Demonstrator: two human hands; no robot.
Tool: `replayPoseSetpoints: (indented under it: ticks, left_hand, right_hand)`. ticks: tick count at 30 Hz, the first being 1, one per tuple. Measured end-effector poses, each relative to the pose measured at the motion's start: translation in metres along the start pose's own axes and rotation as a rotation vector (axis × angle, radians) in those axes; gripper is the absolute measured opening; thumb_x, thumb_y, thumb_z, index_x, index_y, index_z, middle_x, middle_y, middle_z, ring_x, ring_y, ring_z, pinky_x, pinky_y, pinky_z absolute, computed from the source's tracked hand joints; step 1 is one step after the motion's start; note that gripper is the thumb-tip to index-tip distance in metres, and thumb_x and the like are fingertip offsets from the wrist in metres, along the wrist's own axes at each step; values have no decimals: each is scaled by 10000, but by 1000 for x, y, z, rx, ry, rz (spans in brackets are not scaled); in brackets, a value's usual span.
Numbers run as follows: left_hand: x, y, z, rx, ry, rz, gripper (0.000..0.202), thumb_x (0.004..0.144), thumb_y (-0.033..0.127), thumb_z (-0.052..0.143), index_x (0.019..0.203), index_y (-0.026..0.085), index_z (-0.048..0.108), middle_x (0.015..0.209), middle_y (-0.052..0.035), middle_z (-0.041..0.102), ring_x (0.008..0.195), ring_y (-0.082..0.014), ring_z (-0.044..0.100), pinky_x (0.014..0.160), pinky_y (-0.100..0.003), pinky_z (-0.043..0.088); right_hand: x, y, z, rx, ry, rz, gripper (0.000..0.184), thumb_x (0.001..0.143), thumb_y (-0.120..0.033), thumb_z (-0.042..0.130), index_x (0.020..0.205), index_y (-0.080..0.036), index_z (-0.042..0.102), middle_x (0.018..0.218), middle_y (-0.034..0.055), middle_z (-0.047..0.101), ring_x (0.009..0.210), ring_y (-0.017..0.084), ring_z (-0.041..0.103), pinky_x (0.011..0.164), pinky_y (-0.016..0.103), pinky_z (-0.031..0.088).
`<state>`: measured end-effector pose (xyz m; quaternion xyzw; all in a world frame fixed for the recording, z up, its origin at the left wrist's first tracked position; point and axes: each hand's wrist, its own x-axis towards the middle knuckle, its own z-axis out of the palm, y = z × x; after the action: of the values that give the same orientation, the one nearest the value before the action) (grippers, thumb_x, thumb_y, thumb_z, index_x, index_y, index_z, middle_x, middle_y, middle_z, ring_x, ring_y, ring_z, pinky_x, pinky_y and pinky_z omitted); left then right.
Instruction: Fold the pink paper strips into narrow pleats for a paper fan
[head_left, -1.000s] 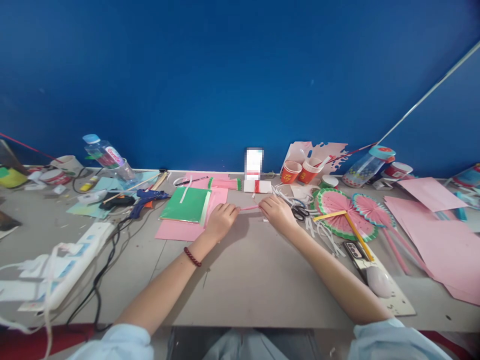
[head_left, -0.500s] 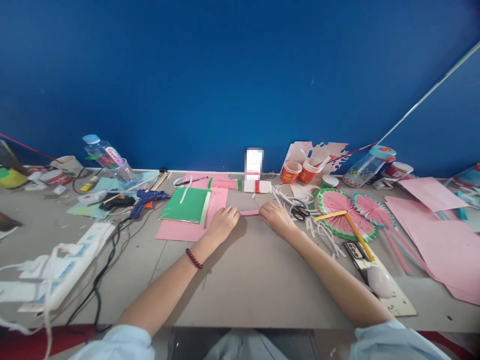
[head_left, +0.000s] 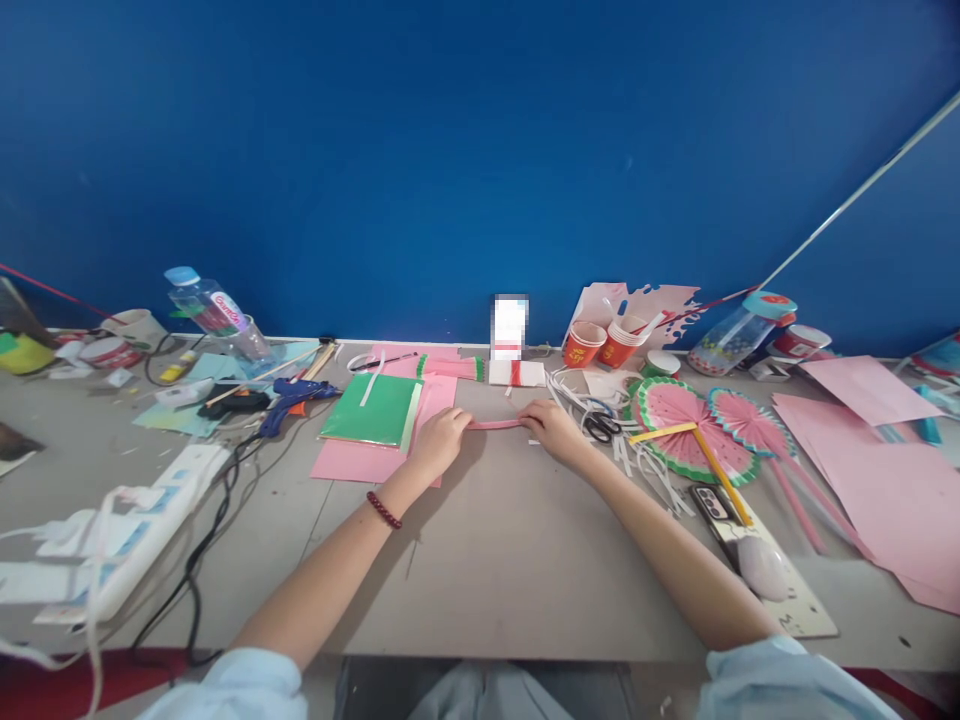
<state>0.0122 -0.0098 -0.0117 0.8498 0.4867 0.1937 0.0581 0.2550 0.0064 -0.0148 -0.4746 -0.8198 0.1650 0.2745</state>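
Strip (head_left: 495,425), slim and pink, pinched by left hand (head_left: 442,440) and right hand (head_left: 556,433), best held straight with light, even tension.

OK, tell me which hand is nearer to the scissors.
Right. The right hand is just to the left of the scissors; the left hand is farther left, across the visible stretch of pink strip.

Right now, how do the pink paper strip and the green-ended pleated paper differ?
The pink paper strip is held between left hand and right hand; the pleated paper lies untouched. The strip is narrow and plain; the pleated paper is wider, with green ends. Both are mainly pink.
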Motion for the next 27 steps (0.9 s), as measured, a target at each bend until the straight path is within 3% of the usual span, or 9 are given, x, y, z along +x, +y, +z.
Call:
replayPoseSetpoints:
  ticks: [4,8,27]
  left_hand:
    - [1,-2,-1,-54,3,-35,288,864,49,398,925,199,636,924,-36,641,907,-177,584,734,-282,445]
    - [2,-5,1,-77,7,-42,303,864,54,393,917,203,652,940,-36,641,929,-174,579,741,-274,441]
    - [6,-2,1,-75,13,-40,307,863,42,398,916,198,656,928,-41,605,946,-174,543,734,-269,447]
  right_hand:
    - [4,1,-2,108,21,186,95,776,-175,587,755,-183,679,729,24,667,675,158,566,666,269,419]
    - [6,4,-1,138,43,261,101,754,-214,605,701,-187,686,677,12,657,642,150,561,641,260,414]
    - [8,14,2,173,73,269,116,712,-239,604,700,-176,700,721,30,666,647,145,562,633,257,433]
